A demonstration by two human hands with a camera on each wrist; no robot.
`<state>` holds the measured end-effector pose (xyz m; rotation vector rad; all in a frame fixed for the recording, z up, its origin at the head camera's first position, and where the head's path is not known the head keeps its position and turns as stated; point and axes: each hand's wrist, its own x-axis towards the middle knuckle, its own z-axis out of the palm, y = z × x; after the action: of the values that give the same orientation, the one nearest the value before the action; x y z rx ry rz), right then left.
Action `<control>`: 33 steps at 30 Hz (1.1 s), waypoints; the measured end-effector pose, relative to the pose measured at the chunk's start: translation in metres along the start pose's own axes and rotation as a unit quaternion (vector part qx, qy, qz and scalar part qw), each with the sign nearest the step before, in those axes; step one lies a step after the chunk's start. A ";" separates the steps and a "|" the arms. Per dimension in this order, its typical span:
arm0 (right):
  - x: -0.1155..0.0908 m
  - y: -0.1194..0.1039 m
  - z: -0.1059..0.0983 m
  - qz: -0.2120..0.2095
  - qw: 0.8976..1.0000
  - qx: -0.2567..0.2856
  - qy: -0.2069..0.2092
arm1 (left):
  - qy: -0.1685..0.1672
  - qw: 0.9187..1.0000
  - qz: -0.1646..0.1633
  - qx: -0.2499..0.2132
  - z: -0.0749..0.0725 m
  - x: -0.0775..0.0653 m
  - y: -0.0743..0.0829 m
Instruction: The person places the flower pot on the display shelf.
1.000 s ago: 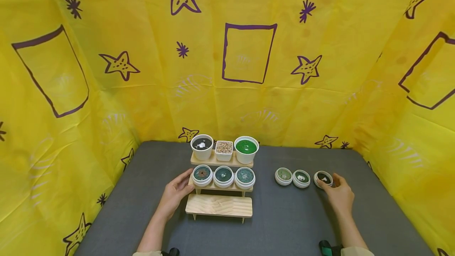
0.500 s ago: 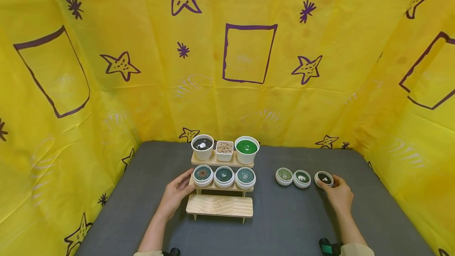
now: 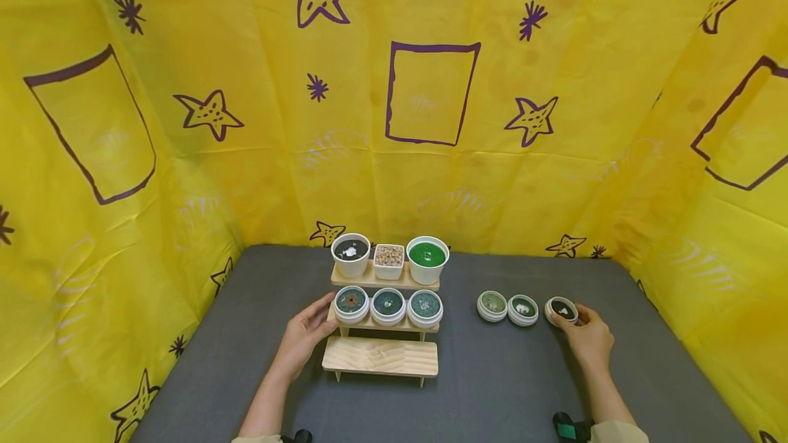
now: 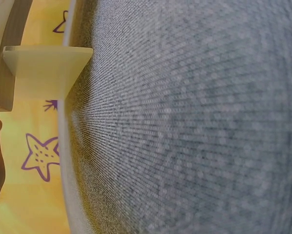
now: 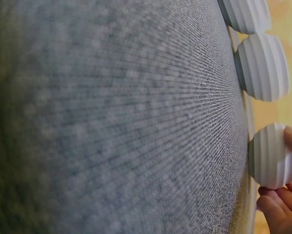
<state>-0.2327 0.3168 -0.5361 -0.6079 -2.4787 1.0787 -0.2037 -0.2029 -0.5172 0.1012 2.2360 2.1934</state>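
In the head view my left hand point(image 3: 301, 339) holds the left end of the middle shelf of a wooden tiered stand point(image 3: 379, 355). Its fingertips lie beside a ribbed white cup point(image 3: 351, 303) with teal and brown contents. Two similar cups, a dark teal one point(image 3: 388, 305) and a light teal one point(image 3: 425, 307), share that shelf. On the right, my right hand point(image 3: 589, 342) grips a small ribbed white cup point(image 5: 272, 158) with dark contents and a white patch, thumb and fingers on opposite sides. Left of it on the table are a pale green cup point(image 3: 492, 305) and a dark green cup point(image 3: 522, 309).
The top shelf bears a black-filled white tub point(image 3: 351, 254), a square dish point(image 3: 388, 262) of beige bits and a green-filled tub point(image 3: 427, 260). The stand's lowest shelf is bare wood. A grey cloth point(image 3: 486, 388) covers the table; yellow patterned fabric point(image 3: 357, 176) hangs around it.
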 end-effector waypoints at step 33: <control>-0.010 -0.036 -0.014 0.006 0.998 0.042 0.039 | -0.001 1.000 0.004 0.000 -0.001 0.000 0.000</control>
<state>-0.2263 0.2981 -0.5016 -0.6282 -2.3531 1.1355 -0.2037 -0.2039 -0.5171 0.1139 2.2376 2.1974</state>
